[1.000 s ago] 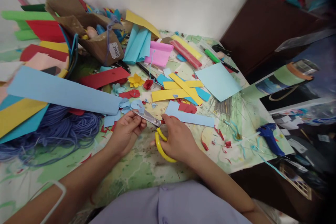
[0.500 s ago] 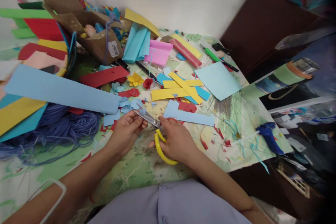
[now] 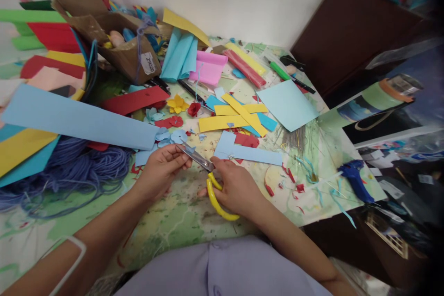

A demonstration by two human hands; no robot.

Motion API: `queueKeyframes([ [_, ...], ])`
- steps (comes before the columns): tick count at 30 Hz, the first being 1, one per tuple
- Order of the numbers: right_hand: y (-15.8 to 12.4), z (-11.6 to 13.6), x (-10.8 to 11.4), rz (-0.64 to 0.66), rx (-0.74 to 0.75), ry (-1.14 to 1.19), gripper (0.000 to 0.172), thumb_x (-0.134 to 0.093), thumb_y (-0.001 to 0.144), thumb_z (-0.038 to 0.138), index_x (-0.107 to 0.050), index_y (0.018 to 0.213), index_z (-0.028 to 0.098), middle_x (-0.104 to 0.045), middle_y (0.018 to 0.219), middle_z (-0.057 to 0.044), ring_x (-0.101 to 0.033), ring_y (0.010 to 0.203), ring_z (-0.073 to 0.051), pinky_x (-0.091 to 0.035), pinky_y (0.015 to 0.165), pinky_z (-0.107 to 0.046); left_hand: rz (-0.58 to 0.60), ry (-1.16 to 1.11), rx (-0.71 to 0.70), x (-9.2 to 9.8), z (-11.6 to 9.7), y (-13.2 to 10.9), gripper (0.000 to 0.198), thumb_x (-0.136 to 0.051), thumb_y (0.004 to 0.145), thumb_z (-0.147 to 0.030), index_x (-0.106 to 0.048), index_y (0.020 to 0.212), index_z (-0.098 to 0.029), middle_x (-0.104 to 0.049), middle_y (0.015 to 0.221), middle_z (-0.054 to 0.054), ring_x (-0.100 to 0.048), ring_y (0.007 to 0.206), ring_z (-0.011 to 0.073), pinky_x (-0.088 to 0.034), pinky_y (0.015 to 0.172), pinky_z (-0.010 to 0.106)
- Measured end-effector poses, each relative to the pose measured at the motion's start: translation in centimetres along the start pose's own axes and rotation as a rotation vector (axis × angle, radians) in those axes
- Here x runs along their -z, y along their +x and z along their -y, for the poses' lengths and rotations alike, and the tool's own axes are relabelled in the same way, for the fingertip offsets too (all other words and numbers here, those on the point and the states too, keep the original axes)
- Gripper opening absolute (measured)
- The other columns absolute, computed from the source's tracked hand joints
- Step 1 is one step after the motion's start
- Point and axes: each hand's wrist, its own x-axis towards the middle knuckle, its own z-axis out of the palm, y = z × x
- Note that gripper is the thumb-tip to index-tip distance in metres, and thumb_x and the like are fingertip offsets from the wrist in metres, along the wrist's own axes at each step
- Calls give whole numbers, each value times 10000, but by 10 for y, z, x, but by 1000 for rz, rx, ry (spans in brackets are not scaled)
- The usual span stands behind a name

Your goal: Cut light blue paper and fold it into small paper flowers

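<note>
My right hand (image 3: 236,187) grips scissors with yellow handles (image 3: 220,206); their metal blades point left toward my other hand. My left hand (image 3: 166,166) is pinched by the blade tips on a small piece of blue paper (image 3: 190,149), mostly hidden by fingers and blades. Just beyond the fingers lie light blue paper flowers (image 3: 178,136). A long light blue paper strip (image 3: 83,118) stretches to the left. To the right of the blades rests an L-shaped pair of light blue strips (image 3: 256,154).
Yellow strips (image 3: 222,123) cross blue ones mid-table. Purple yarn (image 3: 93,166) is heaped at left, below a torn cardboard box (image 3: 121,51). A blue glue gun (image 3: 357,182) lies at the right edge, near a bottle (image 3: 374,99). Thin wires and a pale blue sheet (image 3: 287,104) lie nearby.
The scissors' handles have shifted slightly right and down in the view. The left hand has moved slightly left. Both hands keep their grips; the view itself has shifted a little.
</note>
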Motion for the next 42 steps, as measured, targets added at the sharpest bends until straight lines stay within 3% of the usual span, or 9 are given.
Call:
queueKeyframes([
  [8, -3, 0, 3, 25, -11, 7, 418, -560, 815, 369, -509, 1174, 162, -657, 974, -108, -608, 860, -233, -427, 706, -309, 30, 96, -17, 4, -4, 2, 123, -771, 624, -216, -691, 700, -162, -632, 614, 11, -562, 590, 114, -439, 604, 216],
  [17, -9, -4, 4, 45, 11, 35, 308, -526, 845, 355, -531, 1095, 174, -660, 890, -71, -602, 785, -201, -395, 640, -270, 80, 229, 32, 11, -15, 3, 155, -790, 613, -256, -687, 655, -147, -622, 582, 5, -531, 555, 96, -411, 545, 184],
  [22, -9, -8, 0, -21, -58, -2, 441, -517, 853, 397, -484, 1222, 156, -658, 938, -90, -610, 802, -217, -405, 651, -287, 9, 21, 107, 8, -14, 4, 210, -818, 592, -251, -687, 716, -145, -660, 615, 20, -572, 571, 90, -459, 567, 164],
  [29, -8, -5, -6, -103, -62, -74, 572, -560, 796, 380, -434, 1305, 152, -631, 967, -100, -602, 850, -232, -426, 699, -307, 19, -206, 153, 2, -4, 4, 172, -786, 655, -163, -660, 766, -123, -651, 636, 29, -565, 560, 67, -482, 570, 141],
  [42, -7, -5, -1, -37, 1, -112, 550, -557, 796, 385, -448, 1289, 165, -608, 909, -77, -570, 821, -216, -409, 683, -298, 31, -102, 71, 4, 3, 2, 230, -841, 575, -211, -687, 734, -150, -660, 665, 5, -607, 608, 91, -509, 633, 169],
])
